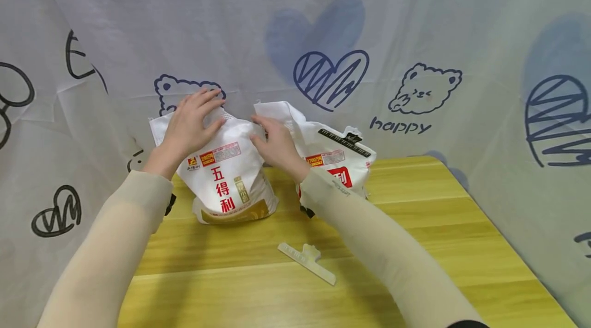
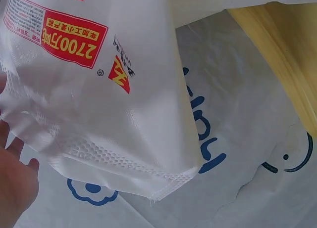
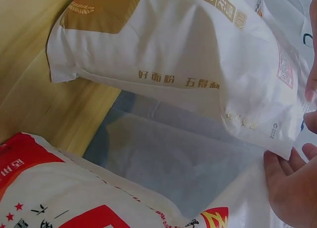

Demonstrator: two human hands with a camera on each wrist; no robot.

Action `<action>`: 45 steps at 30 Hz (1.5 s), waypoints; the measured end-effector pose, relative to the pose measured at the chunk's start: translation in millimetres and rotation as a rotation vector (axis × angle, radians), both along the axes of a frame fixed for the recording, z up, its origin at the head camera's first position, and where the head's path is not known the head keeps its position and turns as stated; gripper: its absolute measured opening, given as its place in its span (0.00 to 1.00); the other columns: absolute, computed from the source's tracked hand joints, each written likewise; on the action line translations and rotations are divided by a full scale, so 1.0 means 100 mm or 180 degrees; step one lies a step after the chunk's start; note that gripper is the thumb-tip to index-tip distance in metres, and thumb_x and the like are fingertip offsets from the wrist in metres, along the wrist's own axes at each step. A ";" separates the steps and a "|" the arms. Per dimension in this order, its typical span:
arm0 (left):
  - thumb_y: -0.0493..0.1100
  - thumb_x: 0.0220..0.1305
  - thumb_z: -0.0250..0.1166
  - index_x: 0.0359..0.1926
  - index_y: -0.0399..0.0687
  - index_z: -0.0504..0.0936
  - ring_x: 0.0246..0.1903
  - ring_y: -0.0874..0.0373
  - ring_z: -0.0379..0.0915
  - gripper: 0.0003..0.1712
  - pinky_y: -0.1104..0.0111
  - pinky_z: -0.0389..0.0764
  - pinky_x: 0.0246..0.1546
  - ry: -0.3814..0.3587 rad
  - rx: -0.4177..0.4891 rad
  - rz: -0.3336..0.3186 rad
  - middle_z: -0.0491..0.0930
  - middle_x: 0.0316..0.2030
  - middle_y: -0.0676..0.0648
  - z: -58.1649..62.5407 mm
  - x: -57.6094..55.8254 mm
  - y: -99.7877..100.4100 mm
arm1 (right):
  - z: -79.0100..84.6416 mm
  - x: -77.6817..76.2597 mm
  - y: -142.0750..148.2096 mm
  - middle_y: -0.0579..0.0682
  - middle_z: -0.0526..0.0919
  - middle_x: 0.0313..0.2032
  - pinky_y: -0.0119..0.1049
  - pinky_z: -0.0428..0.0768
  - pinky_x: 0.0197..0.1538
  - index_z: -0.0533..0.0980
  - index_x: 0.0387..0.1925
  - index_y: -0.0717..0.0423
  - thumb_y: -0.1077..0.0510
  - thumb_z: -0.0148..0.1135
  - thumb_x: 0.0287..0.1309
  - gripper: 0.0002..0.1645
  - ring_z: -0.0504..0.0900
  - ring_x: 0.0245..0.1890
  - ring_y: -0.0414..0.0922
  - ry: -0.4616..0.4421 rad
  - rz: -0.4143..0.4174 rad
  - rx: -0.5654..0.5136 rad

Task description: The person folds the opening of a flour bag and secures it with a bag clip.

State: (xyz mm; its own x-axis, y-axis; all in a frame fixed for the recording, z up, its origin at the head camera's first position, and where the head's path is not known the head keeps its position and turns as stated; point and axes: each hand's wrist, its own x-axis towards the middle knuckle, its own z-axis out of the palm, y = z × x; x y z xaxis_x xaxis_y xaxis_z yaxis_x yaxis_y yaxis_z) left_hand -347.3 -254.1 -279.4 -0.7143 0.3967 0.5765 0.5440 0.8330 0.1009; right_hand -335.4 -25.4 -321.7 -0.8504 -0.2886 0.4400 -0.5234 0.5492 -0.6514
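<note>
A white flour bag (image 1: 231, 164) with red and gold print stands on the table, its loose top tilted back. My left hand (image 1: 194, 117) lies over its top edge, fingers stretched out and thumb towards the front. In the left wrist view, part of that hand (image 2: 20, 183) shows beside the bag's stitched top seam (image 2: 109, 159). My right hand (image 1: 279, 146) holds the bag's right top corner, thumb in front. The right wrist view shows its fingers (image 3: 285, 163) at that corner, partly behind it.
A second flour bag (image 1: 360, 166) stands to the right, a black clip (image 1: 343, 142) across its folded top. A pale translucent sealing clip (image 1: 307, 264) lies on the wooden table (image 1: 221, 271) in front. A printed cloth (image 1: 406, 20) hangs behind and at the sides.
</note>
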 end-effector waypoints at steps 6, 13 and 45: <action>0.38 0.70 0.69 0.62 0.39 0.81 0.76 0.39 0.57 0.22 0.43 0.53 0.77 0.0020 0.0083 0.0006 0.72 0.71 0.39 -0.04 0.02 -0.03 | -0.02 0.00 -0.04 0.54 0.79 0.67 0.38 0.73 0.69 0.72 0.71 0.58 0.60 0.63 0.71 0.29 0.77 0.66 0.49 -0.0012 -0.0022 -0.0003; 0.34 0.68 0.69 0.55 0.39 0.85 0.68 0.39 0.68 0.15 0.46 0.67 0.71 0.0156 0.0314 -0.0077 0.77 0.65 0.39 -0.07 0.05 -0.05 | -0.02 0.02 -0.06 0.55 0.82 0.62 0.34 0.79 0.60 0.74 0.69 0.58 0.63 0.65 0.70 0.28 0.81 0.57 0.48 0.0027 -0.0035 -0.0093; 0.32 0.57 0.78 0.34 0.38 0.90 0.38 0.40 0.76 0.05 0.51 0.74 0.40 0.1019 0.0592 -0.0331 0.82 0.36 0.39 -0.11 0.19 -0.06 | -0.11 0.08 0.01 0.54 0.86 0.44 0.30 0.81 0.47 0.86 0.47 0.60 0.64 0.69 0.66 0.09 0.82 0.43 0.46 0.0328 -0.0038 -0.0232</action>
